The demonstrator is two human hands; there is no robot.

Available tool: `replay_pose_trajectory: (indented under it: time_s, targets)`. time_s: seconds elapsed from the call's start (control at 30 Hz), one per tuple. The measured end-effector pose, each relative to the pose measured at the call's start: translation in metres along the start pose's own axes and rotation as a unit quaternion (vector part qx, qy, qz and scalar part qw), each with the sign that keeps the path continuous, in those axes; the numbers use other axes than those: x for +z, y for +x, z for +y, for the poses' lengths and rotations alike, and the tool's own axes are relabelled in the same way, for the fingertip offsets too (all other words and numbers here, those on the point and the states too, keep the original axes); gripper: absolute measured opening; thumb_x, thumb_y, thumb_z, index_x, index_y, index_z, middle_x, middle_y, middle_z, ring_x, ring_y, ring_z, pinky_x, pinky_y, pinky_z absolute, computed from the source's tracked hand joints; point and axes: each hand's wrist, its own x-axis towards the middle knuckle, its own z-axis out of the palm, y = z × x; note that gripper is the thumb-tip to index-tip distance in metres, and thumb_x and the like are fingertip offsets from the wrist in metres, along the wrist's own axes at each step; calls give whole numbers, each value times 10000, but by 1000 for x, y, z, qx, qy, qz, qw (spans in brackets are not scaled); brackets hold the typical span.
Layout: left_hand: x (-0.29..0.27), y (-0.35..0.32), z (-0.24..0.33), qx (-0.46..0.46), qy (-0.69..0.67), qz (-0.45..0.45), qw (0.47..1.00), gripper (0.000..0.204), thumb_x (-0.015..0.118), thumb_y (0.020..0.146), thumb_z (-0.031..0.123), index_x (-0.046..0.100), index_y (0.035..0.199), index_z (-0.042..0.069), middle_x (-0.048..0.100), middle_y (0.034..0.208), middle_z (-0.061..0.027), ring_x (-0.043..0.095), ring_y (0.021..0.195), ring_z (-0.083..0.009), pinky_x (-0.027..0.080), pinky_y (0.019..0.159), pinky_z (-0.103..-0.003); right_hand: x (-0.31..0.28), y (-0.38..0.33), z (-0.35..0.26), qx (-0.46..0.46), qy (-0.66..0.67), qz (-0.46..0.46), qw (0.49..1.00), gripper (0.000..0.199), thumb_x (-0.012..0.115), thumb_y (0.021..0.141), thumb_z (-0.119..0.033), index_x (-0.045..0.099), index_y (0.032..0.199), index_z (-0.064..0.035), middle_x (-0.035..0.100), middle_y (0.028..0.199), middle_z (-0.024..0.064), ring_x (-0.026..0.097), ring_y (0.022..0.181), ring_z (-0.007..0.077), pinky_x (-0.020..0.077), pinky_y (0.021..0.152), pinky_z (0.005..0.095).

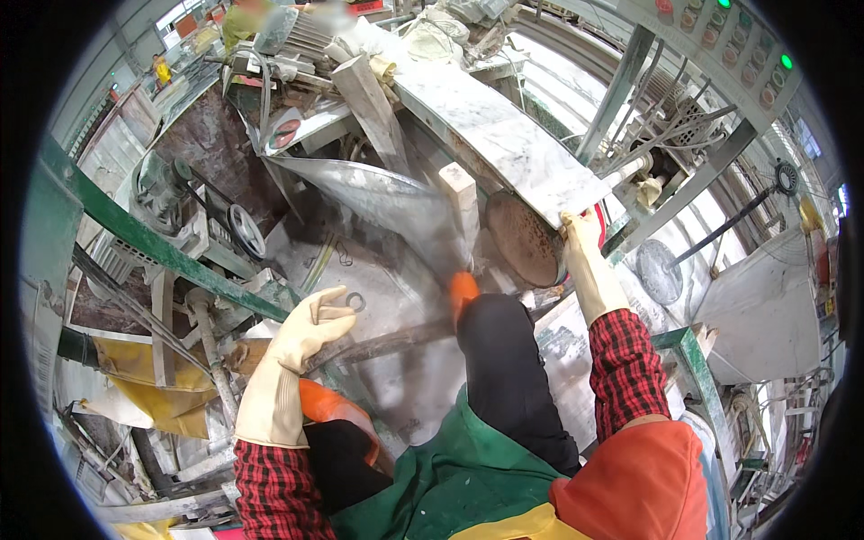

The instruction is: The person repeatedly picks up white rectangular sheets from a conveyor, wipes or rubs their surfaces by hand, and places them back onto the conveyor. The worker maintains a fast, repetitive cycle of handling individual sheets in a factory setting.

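Observation:
A long white marble slab [513, 126] with grey veins runs from the top centre down to the right. My right hand [585, 241], in a cream rubber glove, grips the near end of the slab at its corner. Something red shows just beside those fingers. My left hand [310, 337], gloved the same way, hangs in the air with its fingers apart and nothing in it. Below the slab's near end is a round, rusty brown face [522, 238]. An upright wooden block [460, 195] stands left of it, beside a curved grey sheet [369, 193].
A control panel [720, 40] with lit green lamps hangs at the upper right. A green metal beam [166, 247] crosses on the left, near a belt wheel [246, 230]. A wooden bar [396, 344] lies low across my front. A green frame [693, 369] stands at my right.

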Motion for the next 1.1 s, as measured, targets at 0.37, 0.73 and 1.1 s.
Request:
replay_pose_trajectory:
  time_s: [0.37,0.73,1.1]
  targets:
    - [5,1,0,19,9,1,1000,740,784,860,203,435,1484,14,629,1279,-160,604,1160,-200,465,1007,-317,6,-2,-65,218,-440,-149,858,484,677,896,-298,607,1242,33,727,952,255,728,652,355,600,542,439]
    - [-20,-9,-10,32,-21,41,998,738,778,874,165,412,1500,28,653,1236,-127,621,1100,-149,508,911,-278,187,-171,-93,-105,-315,-470,818,481,640,905,-322,597,1365,-185,731,1082,158,731,928,250,547,877,357]
    - [-35,-33,-9,84,97,84,988,707,681,932,408,436,1493,53,667,1258,-156,626,1125,-200,489,948,-330,223,-219,26,-186,-540,-668,477,560,612,894,-342,549,1424,-175,674,1263,166,651,1150,322,516,973,407]
